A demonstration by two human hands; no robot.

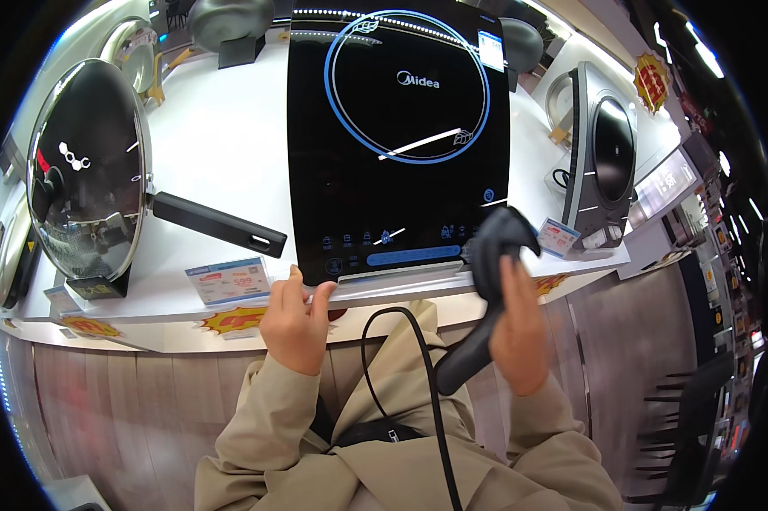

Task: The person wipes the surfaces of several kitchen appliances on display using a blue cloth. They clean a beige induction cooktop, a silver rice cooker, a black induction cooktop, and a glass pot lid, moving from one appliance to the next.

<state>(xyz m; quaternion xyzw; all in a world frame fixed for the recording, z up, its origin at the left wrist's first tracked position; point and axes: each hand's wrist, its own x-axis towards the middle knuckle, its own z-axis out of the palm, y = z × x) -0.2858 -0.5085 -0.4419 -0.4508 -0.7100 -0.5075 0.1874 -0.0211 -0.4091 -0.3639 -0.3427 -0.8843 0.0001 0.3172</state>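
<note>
A black induction cooktop [401, 196] with a blue ring lies on the white display counter [209, 162] in front of me. My left hand [295, 328] is at its near left corner, touching the counter edge; thumb and forefinger are apart, the other fingers curled. To the right, my right hand [520, 332] is closed on a black gun-shaped handheld device [467, 349]. Motion blurs the device and hand, so its exact kind is unclear. The device's head overlaps the cooktop's near right corner. A black cable [431, 383] loops in front of my body.
At left, a lidded frying pan [94, 170] stands on edge, its black handle [218, 223] reaching toward the cooktop. A price card [228, 281] stands below it. Another cooker [601, 162] stands upright at right, beside a second price card [558, 238]. A dark chair [695, 426] is at lower right.
</note>
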